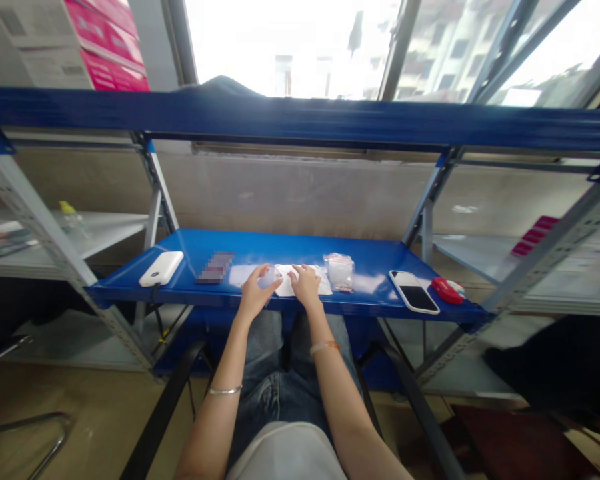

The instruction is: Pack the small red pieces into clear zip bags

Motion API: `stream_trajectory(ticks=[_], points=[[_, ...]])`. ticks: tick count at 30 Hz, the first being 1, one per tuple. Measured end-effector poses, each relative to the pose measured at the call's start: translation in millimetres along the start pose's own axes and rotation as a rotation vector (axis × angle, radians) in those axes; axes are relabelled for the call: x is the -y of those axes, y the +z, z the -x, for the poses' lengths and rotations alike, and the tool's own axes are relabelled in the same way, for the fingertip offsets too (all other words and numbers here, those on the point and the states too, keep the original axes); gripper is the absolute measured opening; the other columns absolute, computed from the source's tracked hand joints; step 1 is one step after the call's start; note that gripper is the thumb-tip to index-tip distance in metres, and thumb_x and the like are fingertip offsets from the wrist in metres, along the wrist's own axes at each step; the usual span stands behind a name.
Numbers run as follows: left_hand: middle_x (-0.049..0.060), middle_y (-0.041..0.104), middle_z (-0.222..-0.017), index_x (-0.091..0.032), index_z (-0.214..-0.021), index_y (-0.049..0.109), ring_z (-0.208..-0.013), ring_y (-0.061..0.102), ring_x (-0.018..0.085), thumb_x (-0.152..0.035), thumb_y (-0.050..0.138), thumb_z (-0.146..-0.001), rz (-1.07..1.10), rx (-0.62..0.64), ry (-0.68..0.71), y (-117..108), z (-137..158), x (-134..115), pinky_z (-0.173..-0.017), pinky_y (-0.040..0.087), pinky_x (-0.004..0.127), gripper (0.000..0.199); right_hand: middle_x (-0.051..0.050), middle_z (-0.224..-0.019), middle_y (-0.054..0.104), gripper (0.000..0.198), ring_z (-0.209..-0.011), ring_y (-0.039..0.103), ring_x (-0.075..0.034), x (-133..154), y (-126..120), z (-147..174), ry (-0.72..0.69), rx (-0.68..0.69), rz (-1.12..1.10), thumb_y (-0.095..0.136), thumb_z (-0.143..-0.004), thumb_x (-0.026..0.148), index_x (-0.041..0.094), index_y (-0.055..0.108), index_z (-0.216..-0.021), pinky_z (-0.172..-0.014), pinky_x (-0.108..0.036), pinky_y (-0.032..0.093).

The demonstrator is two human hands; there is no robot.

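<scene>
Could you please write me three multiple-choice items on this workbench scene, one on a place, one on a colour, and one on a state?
1. Where does the smartphone lie?
A. Right of the hands
B. Left of the power bank
C. On the floor

2. What colour is the shelf under the hands?
A. Grey
B. Blue
C. Red

3. What does the left hand hold?
A. Nothing
B. The white power bank
C. A small clear piece

Answers: 1 A, it lies beside the red object. 2 B, its surface is blue. 3 C, the fingers pinch it while the right hand rests on the white sheet.
</scene>
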State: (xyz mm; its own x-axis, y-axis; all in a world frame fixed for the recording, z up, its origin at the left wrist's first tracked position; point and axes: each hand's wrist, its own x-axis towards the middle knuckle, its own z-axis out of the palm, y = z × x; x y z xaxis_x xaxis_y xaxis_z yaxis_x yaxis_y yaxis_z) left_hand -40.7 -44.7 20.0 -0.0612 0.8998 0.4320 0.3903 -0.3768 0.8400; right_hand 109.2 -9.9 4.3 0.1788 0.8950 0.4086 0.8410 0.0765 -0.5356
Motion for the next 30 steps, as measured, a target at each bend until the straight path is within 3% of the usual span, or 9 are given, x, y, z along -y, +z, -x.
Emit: stream_trajectory(ticks=[7, 15, 21, 25, 30], points=[[0.008, 0.062, -0.116, -0.022, -0.115, 0.054, -0.111, 0.055, 0.025, -0.045, 0.066, -0.068, 0.004, 0.005, -0.011, -3, 0, 0, -0.087, 0.048, 0.037, 0.054, -0.012, -0.123, 0.057, 0.024, -0.115, 0.045, -0.028, -5, 8, 4, 0.023, -0.009, 0.078, 0.054, -0.086, 0.034, 0.024, 0.072, -0.096, -0.094, -0.044, 0.03], [0.009, 0.063, -0.114, -0.019, -0.114, 0.055, -0.11, 0.056, 0.022, -0.042, 0.069, -0.067, -0.014, 0.026, 0.007, -4, -1, 4, -0.097, 0.041, 0.036, 0.054, -0.011, -0.115, 0.061, 0.019, -0.108, 0.049, -0.027, -1, 6, 3, 0.056, -0.046, 0.049, 0.058, -0.083, 0.033, 0.022, 0.073, -0.086, -0.092, -0.043, 0.029], [0.009, 0.061, -0.119, -0.021, -0.116, 0.055, -0.114, 0.054, 0.024, -0.041, 0.071, -0.065, -0.072, 0.064, 0.027, -1, -1, 8, -0.099, 0.038, 0.037, 0.057, -0.008, -0.109, 0.064, 0.016, -0.107, 0.053, -0.025, 3, -6, 9, 0.094, -0.142, -0.274, 0.061, -0.08, 0.033, 0.022, 0.072, -0.083, -0.092, -0.041, 0.034], [0.01, 0.06, -0.12, -0.02, -0.117, 0.054, -0.114, 0.053, 0.024, -0.041, 0.071, -0.066, -0.082, 0.078, 0.035, 2, 0, 5, -0.099, 0.038, 0.037, 0.058, -0.008, -0.101, 0.066, 0.015, -0.103, 0.056, -0.022, 11, -15, 10, -0.037, -0.233, -0.508, 0.064, -0.076, 0.033, 0.02, 0.072, -0.08, -0.093, -0.035, 0.037], [0.01, 0.06, -0.118, -0.019, -0.116, 0.054, -0.112, 0.054, 0.023, -0.041, 0.07, -0.067, -0.034, 0.075, 0.057, 3, 1, 2, -0.097, 0.04, 0.035, 0.056, -0.007, -0.095, 0.067, 0.014, -0.1, 0.058, -0.022, 19, -21, 11, -0.189, -0.19, -0.668, 0.067, -0.075, 0.034, 0.021, 0.073, -0.077, -0.091, -0.035, 0.041]])
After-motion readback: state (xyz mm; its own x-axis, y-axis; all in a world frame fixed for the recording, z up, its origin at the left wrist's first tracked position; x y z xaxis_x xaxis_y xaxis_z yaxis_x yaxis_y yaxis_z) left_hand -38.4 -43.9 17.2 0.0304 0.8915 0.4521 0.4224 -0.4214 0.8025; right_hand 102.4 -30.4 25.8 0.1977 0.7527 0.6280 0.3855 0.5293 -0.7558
